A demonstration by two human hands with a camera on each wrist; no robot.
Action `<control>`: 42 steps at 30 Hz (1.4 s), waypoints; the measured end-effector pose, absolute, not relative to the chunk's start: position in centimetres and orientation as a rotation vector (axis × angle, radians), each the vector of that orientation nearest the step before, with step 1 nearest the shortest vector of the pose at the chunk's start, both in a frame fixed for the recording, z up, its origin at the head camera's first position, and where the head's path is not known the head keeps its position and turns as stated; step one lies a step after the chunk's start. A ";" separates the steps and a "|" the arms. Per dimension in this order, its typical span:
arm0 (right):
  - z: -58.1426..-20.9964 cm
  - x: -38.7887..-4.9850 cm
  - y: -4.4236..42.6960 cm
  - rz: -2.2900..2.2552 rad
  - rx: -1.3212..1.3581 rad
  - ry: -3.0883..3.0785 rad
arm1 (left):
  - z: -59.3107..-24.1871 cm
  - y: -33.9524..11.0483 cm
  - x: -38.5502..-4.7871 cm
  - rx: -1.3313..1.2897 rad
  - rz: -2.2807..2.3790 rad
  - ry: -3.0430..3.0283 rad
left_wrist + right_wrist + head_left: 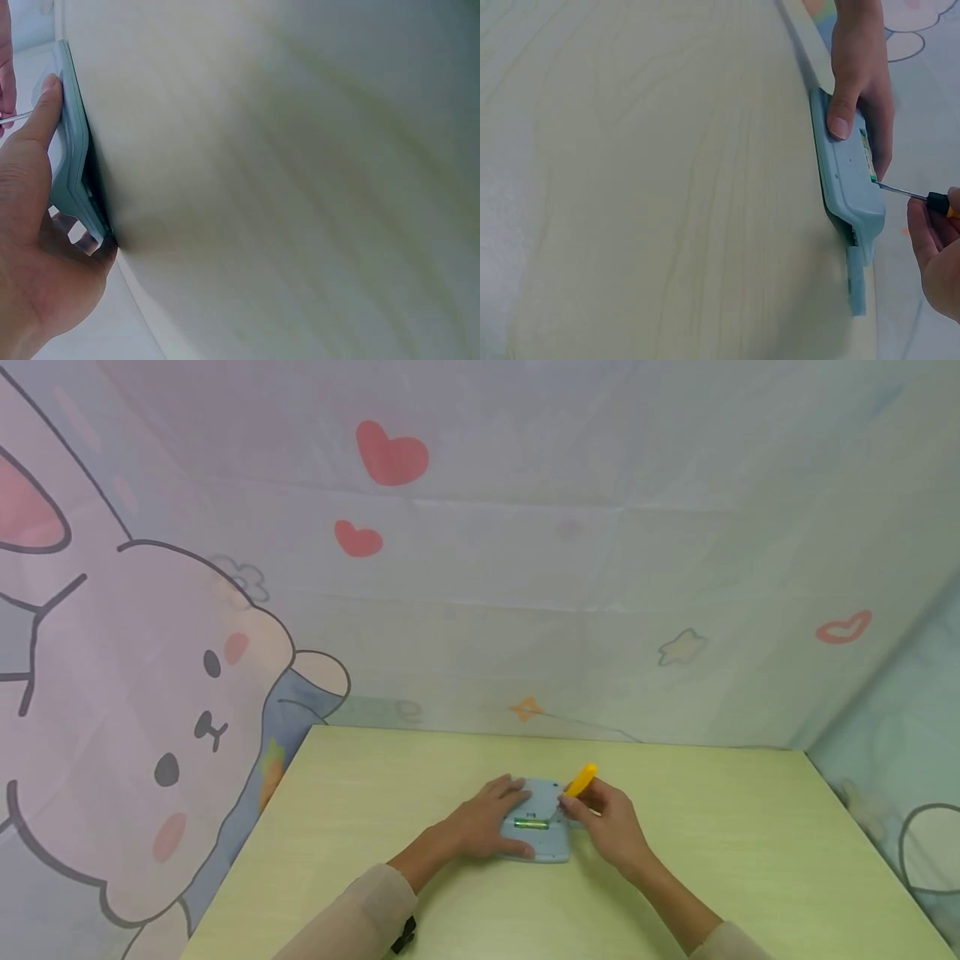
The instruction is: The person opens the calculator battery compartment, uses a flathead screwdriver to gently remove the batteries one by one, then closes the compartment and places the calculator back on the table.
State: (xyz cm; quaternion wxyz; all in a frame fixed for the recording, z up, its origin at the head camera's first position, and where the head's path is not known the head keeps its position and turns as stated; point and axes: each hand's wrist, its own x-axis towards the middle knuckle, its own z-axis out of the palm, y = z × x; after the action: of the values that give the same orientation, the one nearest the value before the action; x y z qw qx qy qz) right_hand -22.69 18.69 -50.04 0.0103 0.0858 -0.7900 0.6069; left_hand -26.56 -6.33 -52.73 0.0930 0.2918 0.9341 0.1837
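A light blue device [551, 843] lies on the table with a green battery [531, 824] in its slot. My left hand [483, 820] grips it from the left, thumb on the near edge and fingers over the far part; the left wrist view shows this hand [37, 202] along the device's side [71, 150]. In my right hand [611, 827] a yellow screwdriver [581, 781] is pinched, its shaft slanting down to the battery's right end. From the right wrist view, the shaft [901, 190] meets the device [851, 176] at the battery slot, right hand [941, 259] behind it.
The pale wooden table [337, 810] extends around the device. A small black object [404, 935] lies beside the left sleeve at the near edge. Behind the table hangs a printed cloth [525, 610] with a rabbit and hearts. A light blue piece [856, 281] sticks out by the device's end.
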 end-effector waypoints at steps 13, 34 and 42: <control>-51.4 -22.6 19.9 2.313 0.087 -2.238 | -52.6 -6.4 -26.6 0.871 0.553 2.776; -49.7 -21.7 18.8 1.948 0.266 -2.391 | -52.8 -6.3 -26.6 0.863 0.534 2.773; -49.7 -21.9 19.2 1.846 0.305 -2.428 | -52.9 -6.3 -26.7 0.863 0.534 2.771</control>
State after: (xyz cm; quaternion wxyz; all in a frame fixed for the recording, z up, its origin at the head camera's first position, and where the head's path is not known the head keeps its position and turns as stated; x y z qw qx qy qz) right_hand -21.91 19.21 -49.67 0.0380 0.0993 -0.7915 0.6019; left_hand -26.65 -6.30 -52.89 0.0949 0.2911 0.9348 0.1801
